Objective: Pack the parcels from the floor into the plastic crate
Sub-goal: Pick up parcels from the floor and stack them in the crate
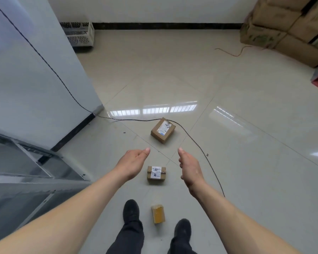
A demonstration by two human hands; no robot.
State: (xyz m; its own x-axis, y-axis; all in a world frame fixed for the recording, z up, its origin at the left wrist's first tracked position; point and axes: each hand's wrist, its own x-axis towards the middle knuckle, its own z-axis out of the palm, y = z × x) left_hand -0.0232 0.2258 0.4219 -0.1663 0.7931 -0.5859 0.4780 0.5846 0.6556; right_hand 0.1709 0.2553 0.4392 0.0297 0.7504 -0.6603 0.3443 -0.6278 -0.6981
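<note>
While both the left hand and right hand are held empty with fingers relaxed, the small labelled parcel lying on the floor between them is best clasped by opposite sides.

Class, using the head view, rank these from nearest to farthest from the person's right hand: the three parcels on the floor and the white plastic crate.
From the right hand:
1. Small labelled parcel, between the hands.
2. Larger parcel, ahead by the cable.
3. Yellow-taped parcel, between the shoes.
4. White crate, far left at the wall.
</note>
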